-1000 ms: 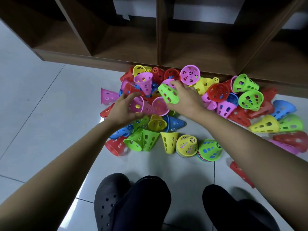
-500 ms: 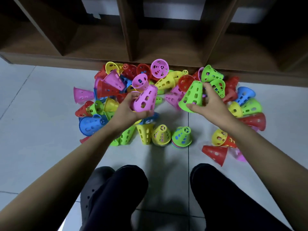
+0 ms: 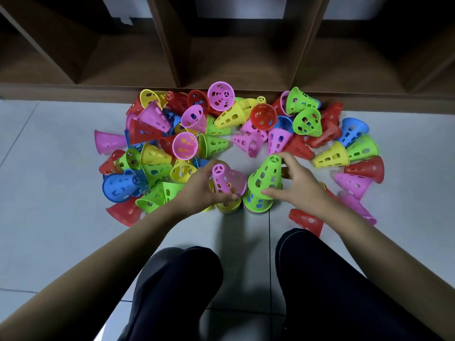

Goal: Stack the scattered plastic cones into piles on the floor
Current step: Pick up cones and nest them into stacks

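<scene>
- You are crouched over a pale tiled floor (image 3: 49, 193), facing a dark wooden shelf unit (image 3: 221, 57).
- Your left hand (image 3: 200, 190) curls its fingers round the rim of a pink cone (image 3: 227, 180), which is tilted with its narrow end up over a yellow pile (image 3: 227, 209).
- Your right hand (image 3: 300, 185) grips a green cone (image 3: 266, 178), thumb at the rim, directly over a mixed-colour pile (image 3: 257, 206).
- The two piles stand just beside each other, near your knees (image 3: 332, 279).
- Beyond them, scattered cones (image 3: 330, 157) lie heaped against the shelf base.
- A red cone (image 3: 306, 221) lies on its side beside your right knee.
</scene>
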